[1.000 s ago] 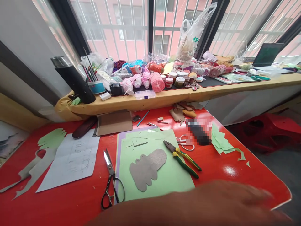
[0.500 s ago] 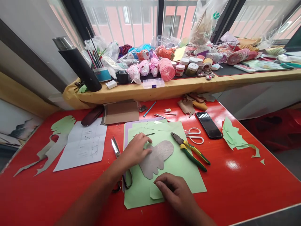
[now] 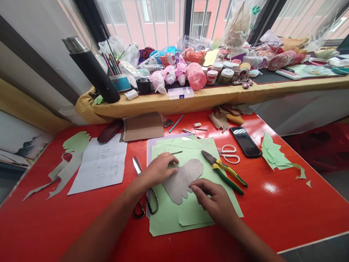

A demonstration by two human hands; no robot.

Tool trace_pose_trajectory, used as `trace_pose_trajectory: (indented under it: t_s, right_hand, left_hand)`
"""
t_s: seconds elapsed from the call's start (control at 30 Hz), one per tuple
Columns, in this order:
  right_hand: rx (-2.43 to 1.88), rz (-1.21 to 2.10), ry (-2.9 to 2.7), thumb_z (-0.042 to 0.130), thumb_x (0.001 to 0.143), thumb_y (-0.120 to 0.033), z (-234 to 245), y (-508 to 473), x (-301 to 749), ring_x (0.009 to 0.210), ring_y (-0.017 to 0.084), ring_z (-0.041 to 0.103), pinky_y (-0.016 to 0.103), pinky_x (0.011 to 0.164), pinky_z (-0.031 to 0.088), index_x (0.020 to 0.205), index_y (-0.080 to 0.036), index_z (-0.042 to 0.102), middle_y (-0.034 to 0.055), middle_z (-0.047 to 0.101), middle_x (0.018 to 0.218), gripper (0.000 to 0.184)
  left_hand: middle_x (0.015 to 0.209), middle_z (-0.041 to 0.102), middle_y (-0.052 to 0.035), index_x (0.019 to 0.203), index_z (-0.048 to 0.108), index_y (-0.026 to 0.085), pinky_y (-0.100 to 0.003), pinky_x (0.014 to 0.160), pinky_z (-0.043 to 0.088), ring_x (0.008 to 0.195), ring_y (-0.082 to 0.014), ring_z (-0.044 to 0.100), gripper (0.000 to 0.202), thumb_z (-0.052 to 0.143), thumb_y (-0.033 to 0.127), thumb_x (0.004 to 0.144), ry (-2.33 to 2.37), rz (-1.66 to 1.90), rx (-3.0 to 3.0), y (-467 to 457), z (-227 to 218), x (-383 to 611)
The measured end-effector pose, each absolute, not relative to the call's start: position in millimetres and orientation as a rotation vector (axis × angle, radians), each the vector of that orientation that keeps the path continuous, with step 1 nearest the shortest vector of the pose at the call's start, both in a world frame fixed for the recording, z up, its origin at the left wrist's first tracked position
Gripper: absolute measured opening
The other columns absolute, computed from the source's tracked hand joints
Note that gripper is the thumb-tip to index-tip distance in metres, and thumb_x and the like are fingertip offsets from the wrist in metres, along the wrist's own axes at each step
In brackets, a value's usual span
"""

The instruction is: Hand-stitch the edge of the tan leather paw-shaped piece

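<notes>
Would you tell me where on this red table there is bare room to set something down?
Bare: the near-left table, in front of the white sheet, left of the black scissors; and near right, between pliers and green scraps. Crowded: the green paper under the left hand and right hand, and the window ledge.

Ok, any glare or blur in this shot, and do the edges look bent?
Head view: daylight washes out the window; a white glare spot sits on the table; left hand and right hand look sharp; the shelf edge bows, wide-angle distortion.
</notes>
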State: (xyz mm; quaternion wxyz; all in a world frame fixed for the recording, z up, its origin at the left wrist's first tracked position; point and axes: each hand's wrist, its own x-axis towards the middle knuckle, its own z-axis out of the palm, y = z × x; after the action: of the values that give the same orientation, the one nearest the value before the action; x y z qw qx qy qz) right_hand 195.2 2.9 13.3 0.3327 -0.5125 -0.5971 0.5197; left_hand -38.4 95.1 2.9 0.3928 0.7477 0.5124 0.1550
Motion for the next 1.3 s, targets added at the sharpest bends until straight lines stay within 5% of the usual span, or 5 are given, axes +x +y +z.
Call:
trace_pose_trajectory:
  t_s: [0.47, 0.77, 1.0, 1.13, 1.3]
  right_hand:
    - [-1.087, 0.762, -2.061, 0.060, 0.103, -0.035, 14, 9, 192, 0.081, 0.019, 0.067, 0.030, 0.072, 0.055, 0.125, -0.023, 0.067, 0.0061, 0.070, 0.091, 0.026]
    - [-1.063, 0.358, -2.215, 0.066, 0.098, -0.031, 13, 4, 190, 0.110, 0.030, 0.067, 0.046, 0.094, 0.057, 0.147, -0.026, 0.056, 0.0142, 0.069, 0.122, 0.050]
    - [-1.198, 0.987, -1.754, 0.055, 0.104, -0.032, 36, 11, 187, 0.069, 0.018, 0.067, 0.030, 0.067, 0.054, 0.092, -0.020, 0.072, 0.0045, 0.073, 0.074, 0.024]
    - [-1.237, 1.431, -1.455, 0.060, 0.100, -0.049, 49, 12, 186, 0.057, 0.015, 0.058, 0.026, 0.055, 0.047, 0.078, -0.019, 0.064, 0.0010, 0.064, 0.060, 0.038]
    - [-1.159, 1.673, -1.398, 0.064, 0.096, -0.056, 47, 14, 184, 0.060, 0.014, 0.058, 0.025, 0.056, 0.048, 0.087, -0.017, 0.069, 0.0008, 0.063, 0.065, 0.040]
  left_hand:
    - [0.067, 0.057, 0.0045, 0.095, 0.055, 0.021, -0.024, 0.048, 0.049, 0.052, -0.0127, 0.058, 0.035, 0.070, 0.052, 0.087, 1.080, 0.443, 1.192, 86, 29, -47]
    - [0.076, 0.063, 0.0003, 0.093, 0.058, 0.018, -0.017, 0.048, 0.051, 0.058, -0.0091, 0.061, 0.030, 0.078, 0.038, 0.085, 0.955, 0.707, 0.600, 59, 26, -32]
    - [0.095, 0.068, -0.0066, 0.108, 0.058, 0.020, -0.026, 0.061, 0.052, 0.073, -0.0166, 0.066, 0.042, 0.068, 0.056, 0.090, 1.020, 0.744, 0.913, 42, 39, -37]
    - [0.132, 0.062, -0.0107, 0.143, 0.054, 0.030, -0.040, 0.102, 0.049, 0.119, -0.0287, 0.058, 0.075, 0.085, 0.048, 0.077, 1.231, 0.822, 1.429, 33, 57, -47]
    - [0.108, 0.071, -0.0035, 0.102, 0.072, 0.025, -0.034, 0.095, 0.049, 0.107, -0.0254, 0.063, 0.026, 0.074, 0.045, 0.086, 1.130, 0.555, 1.438, 31, 60, -40]
